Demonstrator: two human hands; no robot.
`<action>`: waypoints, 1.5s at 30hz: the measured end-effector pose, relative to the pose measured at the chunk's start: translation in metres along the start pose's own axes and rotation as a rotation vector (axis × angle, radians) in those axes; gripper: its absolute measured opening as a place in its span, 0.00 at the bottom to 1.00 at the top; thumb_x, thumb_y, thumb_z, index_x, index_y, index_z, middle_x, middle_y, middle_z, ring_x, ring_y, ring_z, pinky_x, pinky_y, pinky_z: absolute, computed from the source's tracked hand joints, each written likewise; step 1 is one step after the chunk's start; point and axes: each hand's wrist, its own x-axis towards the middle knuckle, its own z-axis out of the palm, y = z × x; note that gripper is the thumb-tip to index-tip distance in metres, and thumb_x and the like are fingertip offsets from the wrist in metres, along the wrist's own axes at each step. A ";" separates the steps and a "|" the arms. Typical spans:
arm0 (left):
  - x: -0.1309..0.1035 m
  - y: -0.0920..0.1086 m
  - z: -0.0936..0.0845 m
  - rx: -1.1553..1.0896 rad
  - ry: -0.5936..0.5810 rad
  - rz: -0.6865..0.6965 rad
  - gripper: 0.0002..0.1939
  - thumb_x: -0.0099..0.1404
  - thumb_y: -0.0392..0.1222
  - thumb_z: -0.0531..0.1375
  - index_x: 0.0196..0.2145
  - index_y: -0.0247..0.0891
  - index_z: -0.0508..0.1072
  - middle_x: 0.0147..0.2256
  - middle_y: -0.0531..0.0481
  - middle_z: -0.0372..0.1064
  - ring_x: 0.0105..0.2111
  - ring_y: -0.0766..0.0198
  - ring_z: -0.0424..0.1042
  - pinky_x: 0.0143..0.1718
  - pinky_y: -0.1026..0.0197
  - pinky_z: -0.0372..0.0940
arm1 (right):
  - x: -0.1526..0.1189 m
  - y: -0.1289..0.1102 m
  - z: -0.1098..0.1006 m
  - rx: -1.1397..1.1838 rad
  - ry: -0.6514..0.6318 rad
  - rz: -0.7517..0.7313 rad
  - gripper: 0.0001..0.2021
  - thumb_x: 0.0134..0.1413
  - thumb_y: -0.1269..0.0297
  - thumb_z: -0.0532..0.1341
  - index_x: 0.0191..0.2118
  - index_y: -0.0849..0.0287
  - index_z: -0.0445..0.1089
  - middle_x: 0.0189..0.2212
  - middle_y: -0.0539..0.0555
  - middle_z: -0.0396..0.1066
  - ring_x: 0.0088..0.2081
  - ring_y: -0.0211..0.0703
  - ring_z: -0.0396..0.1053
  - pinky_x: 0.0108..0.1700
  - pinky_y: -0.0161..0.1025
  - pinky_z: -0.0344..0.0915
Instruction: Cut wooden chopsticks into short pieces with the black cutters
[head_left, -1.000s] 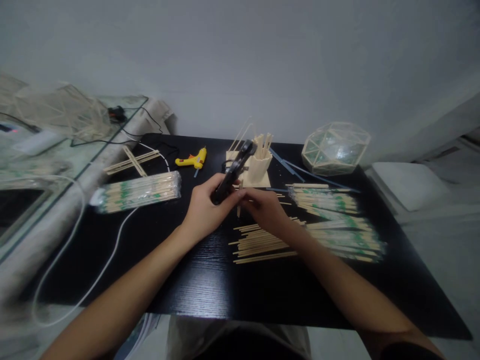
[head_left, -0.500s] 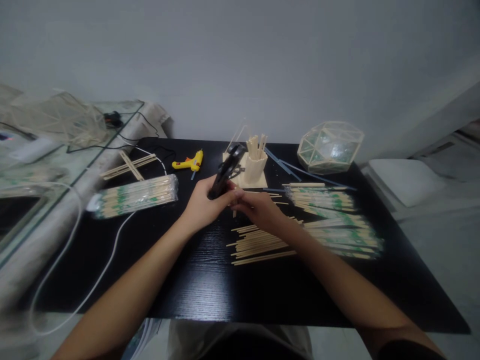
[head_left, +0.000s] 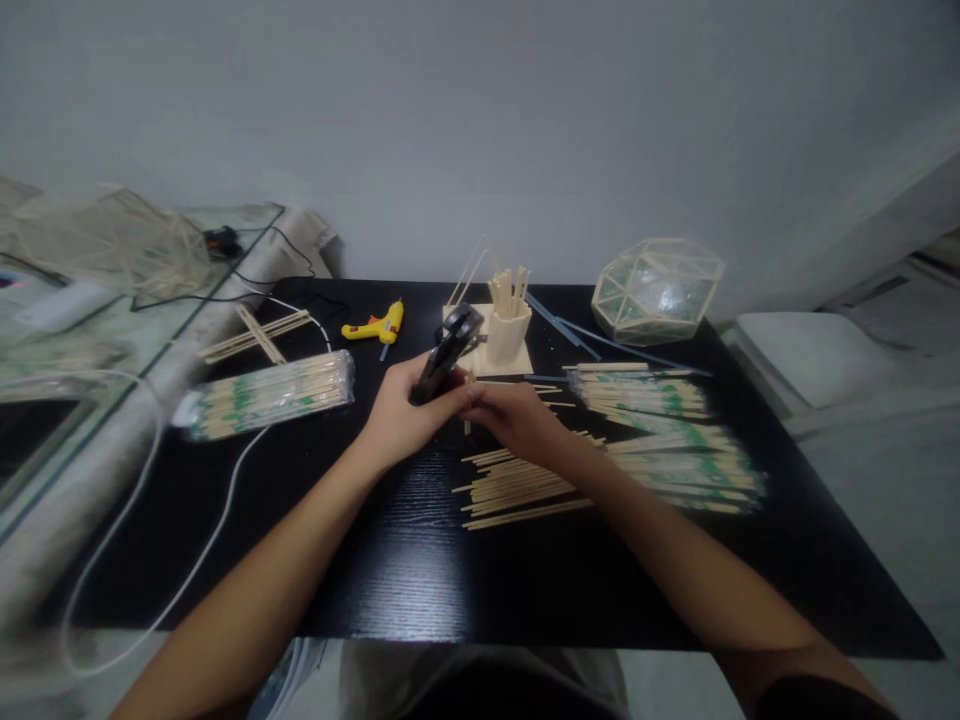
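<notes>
My left hand (head_left: 397, 412) is closed around a black hand tool (head_left: 448, 352), which tilts up and away from me; its exact kind is hard to make out. The fingertips of my right hand (head_left: 517, 415) meet my left fingers and pinch a short wooden stick (head_left: 467, 426) that stands nearly upright between them. Loose wooden sticks (head_left: 517, 490) lie in a spread under and beside my right wrist. Just beyond my hands, a wooden cup (head_left: 508, 338) full of sticks stands on a pale wooden base (head_left: 517, 366).
A yellow glue gun (head_left: 375, 326) and a wrapped stick pack (head_left: 274, 395) lie left. Crossed sticks (head_left: 259, 335) lie behind that pack. At right are opened packs (head_left: 675, 465), blue-grey strips (head_left: 637, 350) and a faceted frame (head_left: 660, 290). A white cable (head_left: 232, 490) loops over the table's left side.
The black tool and both hands have shifted very slightly, and the short stick shows a little more between my fingers. The things on the table stay where they were.
</notes>
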 end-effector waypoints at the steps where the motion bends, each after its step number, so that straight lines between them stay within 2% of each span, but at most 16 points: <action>1: 0.000 -0.001 0.000 0.000 0.006 0.001 0.12 0.60 0.47 0.70 0.32 0.36 0.76 0.29 0.53 0.74 0.30 0.65 0.73 0.33 0.63 0.68 | 0.000 0.000 0.000 0.000 -0.004 -0.005 0.06 0.66 0.73 0.62 0.37 0.62 0.77 0.32 0.51 0.78 0.34 0.40 0.74 0.39 0.34 0.65; 8: 0.000 -0.002 -0.002 -0.027 0.027 -0.015 0.13 0.60 0.48 0.71 0.31 0.36 0.75 0.29 0.53 0.73 0.30 0.65 0.72 0.34 0.62 0.68 | 0.000 -0.002 0.003 -0.044 -0.025 0.053 0.06 0.67 0.69 0.62 0.37 0.61 0.75 0.32 0.52 0.78 0.33 0.39 0.72 0.40 0.35 0.64; 13: -0.001 -0.001 -0.003 0.002 0.029 -0.010 0.15 0.59 0.49 0.71 0.31 0.36 0.75 0.28 0.53 0.72 0.29 0.66 0.70 0.32 0.63 0.65 | 0.002 -0.012 0.001 -0.027 0.062 0.054 0.08 0.68 0.66 0.60 0.36 0.61 0.74 0.30 0.50 0.75 0.31 0.37 0.67 0.36 0.34 0.60; 18: -0.002 -0.001 -0.001 0.014 0.029 -0.009 0.16 0.59 0.51 0.71 0.31 0.37 0.74 0.28 0.54 0.70 0.29 0.66 0.69 0.32 0.63 0.64 | 0.003 -0.018 0.001 -0.033 0.123 0.046 0.09 0.67 0.68 0.58 0.35 0.61 0.73 0.25 0.48 0.70 0.27 0.36 0.61 0.33 0.33 0.57; 21: -0.003 0.000 -0.001 0.022 0.007 -0.005 0.16 0.60 0.52 0.70 0.32 0.37 0.75 0.29 0.53 0.71 0.30 0.65 0.70 0.33 0.62 0.65 | 0.003 -0.017 0.001 -0.028 0.126 0.039 0.11 0.68 0.68 0.58 0.32 0.61 0.72 0.24 0.47 0.70 0.27 0.36 0.62 0.33 0.33 0.57; 24: -0.003 0.005 -0.007 0.079 -0.054 0.009 0.16 0.62 0.53 0.69 0.36 0.38 0.76 0.32 0.52 0.73 0.33 0.63 0.72 0.37 0.61 0.67 | 0.003 -0.015 0.001 -0.031 0.130 0.028 0.11 0.68 0.69 0.58 0.33 0.61 0.75 0.26 0.48 0.73 0.28 0.37 0.67 0.35 0.33 0.60; 27: -0.005 0.014 -0.023 0.216 -0.073 0.028 0.18 0.64 0.55 0.67 0.42 0.39 0.77 0.35 0.50 0.76 0.36 0.60 0.74 0.40 0.60 0.68 | 0.003 -0.014 0.002 0.001 0.133 0.040 0.09 0.68 0.66 0.61 0.37 0.60 0.78 0.31 0.51 0.79 0.32 0.38 0.73 0.39 0.34 0.65; 31: -0.008 0.026 -0.056 0.477 -0.002 0.041 0.18 0.66 0.57 0.63 0.44 0.39 0.77 0.38 0.49 0.78 0.37 0.57 0.76 0.42 0.57 0.69 | 0.005 -0.016 0.003 0.030 0.123 0.073 0.08 0.68 0.64 0.63 0.38 0.58 0.80 0.36 0.52 0.82 0.37 0.40 0.79 0.43 0.35 0.69; 36: -0.012 0.030 -0.088 0.899 -0.072 0.031 0.19 0.67 0.53 0.58 0.49 0.39 0.75 0.43 0.43 0.79 0.40 0.50 0.78 0.45 0.52 0.71 | 0.005 -0.017 0.003 0.012 0.117 0.077 0.09 0.69 0.65 0.63 0.38 0.59 0.80 0.37 0.53 0.83 0.38 0.41 0.80 0.44 0.35 0.69; 40: -0.015 0.031 -0.093 1.112 -0.142 0.087 0.23 0.63 0.46 0.57 0.54 0.36 0.73 0.50 0.36 0.77 0.48 0.43 0.77 0.51 0.45 0.70 | 0.005 -0.016 0.003 0.007 0.130 0.043 0.08 0.68 0.66 0.63 0.37 0.60 0.80 0.35 0.52 0.82 0.35 0.39 0.78 0.42 0.34 0.68; 45: -0.014 0.037 -0.081 1.283 -0.220 0.172 0.26 0.63 0.41 0.57 0.58 0.34 0.71 0.50 0.33 0.76 0.49 0.40 0.76 0.50 0.41 0.70 | 0.006 -0.015 0.004 -0.033 0.122 0.010 0.08 0.68 0.66 0.65 0.35 0.60 0.78 0.30 0.50 0.79 0.30 0.35 0.72 0.37 0.33 0.63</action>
